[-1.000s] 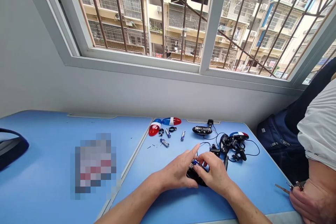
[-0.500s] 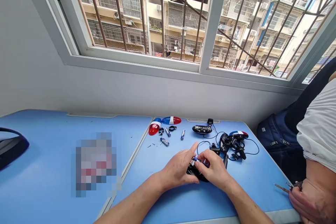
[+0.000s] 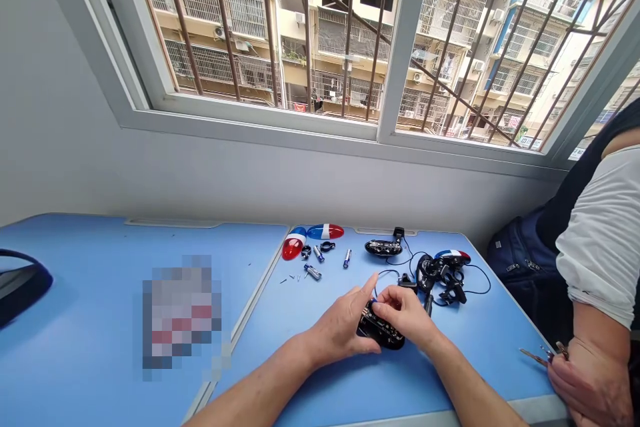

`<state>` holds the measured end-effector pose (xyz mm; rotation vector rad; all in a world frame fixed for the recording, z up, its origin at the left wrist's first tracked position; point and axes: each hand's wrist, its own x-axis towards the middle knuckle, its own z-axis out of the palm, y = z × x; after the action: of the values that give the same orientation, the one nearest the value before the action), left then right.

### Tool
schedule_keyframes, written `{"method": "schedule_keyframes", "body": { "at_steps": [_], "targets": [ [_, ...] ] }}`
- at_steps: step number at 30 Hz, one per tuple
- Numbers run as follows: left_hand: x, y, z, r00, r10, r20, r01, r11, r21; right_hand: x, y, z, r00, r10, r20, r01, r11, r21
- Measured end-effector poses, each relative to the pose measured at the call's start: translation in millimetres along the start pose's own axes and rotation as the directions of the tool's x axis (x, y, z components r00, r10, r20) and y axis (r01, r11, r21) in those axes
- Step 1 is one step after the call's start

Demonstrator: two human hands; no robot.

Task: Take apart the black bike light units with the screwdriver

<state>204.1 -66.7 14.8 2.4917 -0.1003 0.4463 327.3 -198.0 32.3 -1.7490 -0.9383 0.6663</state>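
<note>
A black oval device (image 3: 384,334) with its inside exposed lies on the blue table between my hands. My left hand (image 3: 345,321) holds its left end, thumb below and fingers above. My right hand (image 3: 406,312) is at its upper edge, thumb and forefinger pinched on a small blue battery (image 3: 373,305), mostly hidden by the fingers. Loose batteries (image 3: 347,258) lie behind, beside black ring clamps (image 3: 328,247) and small screws (image 3: 299,277). Two red, white and blue covers (image 3: 325,231) rest near the table's back edge.
Another open black device (image 3: 383,248) and a cluster of cabled black parts (image 3: 440,273) lie at the back right. A pixelated item (image 3: 181,317) is on the left table (image 3: 100,293). At the right, a person's hand (image 3: 583,373) holds a metal tool.
My right hand has shifted slightly off the black device, and more of its inside shows. The camera view has moved a little.
</note>
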Motion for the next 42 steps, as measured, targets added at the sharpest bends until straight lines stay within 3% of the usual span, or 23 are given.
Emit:
{"method": "schedule_keyframes", "body": {
  "at_steps": [7,13,21,28,35,38,40,42],
  "targets": [
    [0,3,-0.4,1.0,-0.028,0.005,0.028,0.999,-0.018,0,1,-3,0.99,-0.098,-0.102,0.104,0.993,0.062],
    [1,3,-2.6,0.999,-0.029,0.019,0.029,1.0,0.0,2,8,-3,0.983,-0.073,-0.169,0.112,0.966,0.234],
    [2,4,-5.5,0.997,-0.035,0.064,0.031,0.997,0.07,3,12,-4,0.967,-0.11,-0.229,0.147,0.977,0.153],
    [2,4,-1.3,0.998,-0.025,0.066,0.017,0.992,0.125,-1,9,-10,0.974,-0.126,-0.187,0.156,0.975,0.157],
    [0,21,-15.3,0.995,-0.059,0.078,0.041,0.977,0.208,-2,9,-19,0.94,-0.132,-0.315,0.191,0.968,0.165],
    [-1,26,-17.0,0.995,-0.038,0.087,0.018,0.974,0.224,3,8,-23,0.941,-0.145,-0.306,0.173,0.983,0.067],
    [-1,26,-14.3,0.996,-0.006,0.084,-0.014,0.973,0.231,9,3,-24,0.943,-0.213,-0.254,0.181,0.973,-0.142],
    [-2,26,-10.4,0.995,0.019,0.096,-0.042,0.968,0.246,19,-5,-21,0.942,-0.293,-0.162,0.205,0.887,-0.414]
  ]
}}
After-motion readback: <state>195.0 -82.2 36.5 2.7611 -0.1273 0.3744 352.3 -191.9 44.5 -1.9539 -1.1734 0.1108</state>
